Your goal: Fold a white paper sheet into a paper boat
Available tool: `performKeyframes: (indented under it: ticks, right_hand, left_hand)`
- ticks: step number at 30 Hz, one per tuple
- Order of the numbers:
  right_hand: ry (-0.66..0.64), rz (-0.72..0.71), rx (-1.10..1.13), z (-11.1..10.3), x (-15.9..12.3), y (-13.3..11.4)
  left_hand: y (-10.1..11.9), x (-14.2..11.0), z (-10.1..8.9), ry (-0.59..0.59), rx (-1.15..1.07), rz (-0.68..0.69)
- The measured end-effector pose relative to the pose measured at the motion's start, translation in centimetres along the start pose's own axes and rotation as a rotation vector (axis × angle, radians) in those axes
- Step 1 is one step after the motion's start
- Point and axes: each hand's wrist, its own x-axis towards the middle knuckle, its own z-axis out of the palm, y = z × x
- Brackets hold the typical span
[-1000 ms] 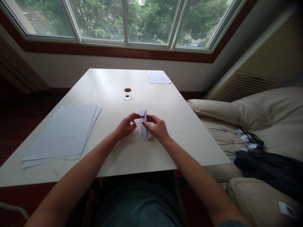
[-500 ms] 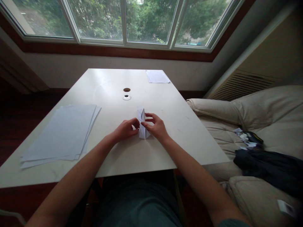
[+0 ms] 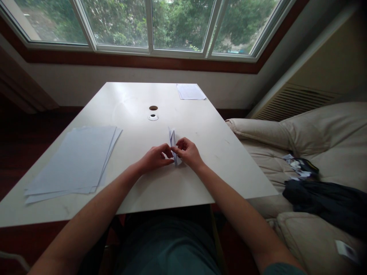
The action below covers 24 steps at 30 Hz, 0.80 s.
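In the head view, the folded paper (image 3: 172, 136) is on the counter (image 3: 149, 193), right between the two hands. Its long side points away from the person, to the window (image 3: 177, 28), and its far end sticks out past the fingers. The left hand (image 3: 156, 157) is bent at its left side. The right hand (image 3: 189, 153) has its thumb on it. Both are about as near; I can't tell if either one pinches it tight.

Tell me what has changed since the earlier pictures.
The left hand has moved from the far part of the folded paper toward the person, its thumb now by the near end. The right hand has curled its fingers in, its thumb staying at the paper. The large sheets and far papers lie as they were.
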Motion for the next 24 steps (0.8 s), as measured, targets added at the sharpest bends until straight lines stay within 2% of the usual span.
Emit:
performKeyframes:
  ticks: [8,24]
  right_hand:
    - [-0.060,0.089,0.058,0.31,-0.16,0.18]
    - [-0.067,0.088,0.051,0.30,-0.18,-0.09]
  left_hand:
    - [-0.02,0.17,0.53,0.002,0.054,-0.123]
    - [-0.85,0.32,0.52,0.054,0.275,0.018]
